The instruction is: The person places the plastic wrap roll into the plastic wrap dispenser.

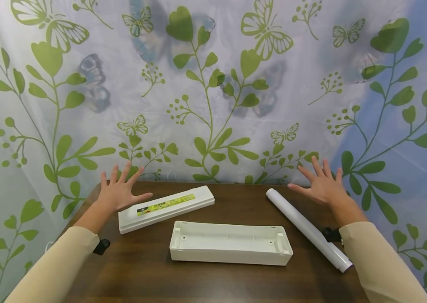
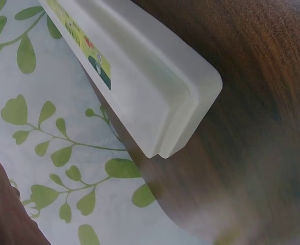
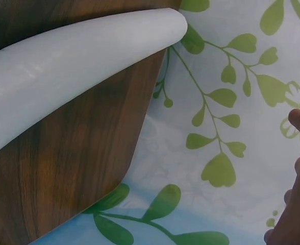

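Observation:
My left hand (image 1: 116, 193) is raised with fingers spread, near the left end of a long white lid (image 1: 175, 209) that bears a yellow-green label. On the other side, my right hand (image 1: 323, 185) is also raised and spread, above the table beside a white roll of film or sheet (image 1: 304, 225). Between them sits an open white rectangular box (image 1: 232, 256), its hollow side up. Neither hand holds anything. The left wrist view shows the lid's end (image 2: 155, 87) close up; the right wrist view shows one end of the roll (image 3: 89, 56).
All the objects lie on a dark brown wooden table (image 1: 141, 277). Right behind its far edge hangs a pale curtain (image 1: 213, 105) printed with green leaves and butterflies, which also runs along both sides. Both wrists carry a black strap or device.

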`<state>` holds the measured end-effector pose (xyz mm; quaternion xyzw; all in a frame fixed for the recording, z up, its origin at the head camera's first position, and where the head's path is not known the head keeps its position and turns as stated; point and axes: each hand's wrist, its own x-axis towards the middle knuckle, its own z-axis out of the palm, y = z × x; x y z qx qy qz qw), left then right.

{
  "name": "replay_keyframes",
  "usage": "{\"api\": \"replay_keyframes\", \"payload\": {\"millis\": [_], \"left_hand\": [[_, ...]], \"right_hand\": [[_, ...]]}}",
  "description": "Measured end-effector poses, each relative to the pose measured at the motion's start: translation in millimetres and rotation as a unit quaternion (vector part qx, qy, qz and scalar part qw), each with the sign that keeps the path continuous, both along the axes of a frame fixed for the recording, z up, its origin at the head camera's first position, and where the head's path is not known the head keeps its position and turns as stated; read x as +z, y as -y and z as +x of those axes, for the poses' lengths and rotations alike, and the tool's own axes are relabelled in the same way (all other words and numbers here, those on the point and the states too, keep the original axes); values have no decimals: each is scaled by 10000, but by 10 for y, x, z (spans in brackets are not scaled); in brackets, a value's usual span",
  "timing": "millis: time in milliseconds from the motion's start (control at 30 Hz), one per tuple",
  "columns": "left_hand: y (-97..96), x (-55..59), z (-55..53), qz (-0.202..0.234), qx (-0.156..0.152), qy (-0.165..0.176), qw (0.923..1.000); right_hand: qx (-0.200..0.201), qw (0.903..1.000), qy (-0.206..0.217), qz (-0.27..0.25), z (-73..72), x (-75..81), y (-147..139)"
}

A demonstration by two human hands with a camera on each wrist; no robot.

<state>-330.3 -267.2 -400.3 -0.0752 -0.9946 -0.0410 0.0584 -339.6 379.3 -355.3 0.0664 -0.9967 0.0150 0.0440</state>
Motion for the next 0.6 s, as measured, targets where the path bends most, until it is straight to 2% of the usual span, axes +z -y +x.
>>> {"api": "replay_keyframes", "payload": {"millis": [233,600], "left_hand": [[-35,-34,24,-85,-32,-96,9999],[-109,-108,146,96,-215,-228,9995]], "right_hand": [[44,9999,-106,-25,96,-42,-5],[134,9992,-374,-97,242,-213,-34]]}}
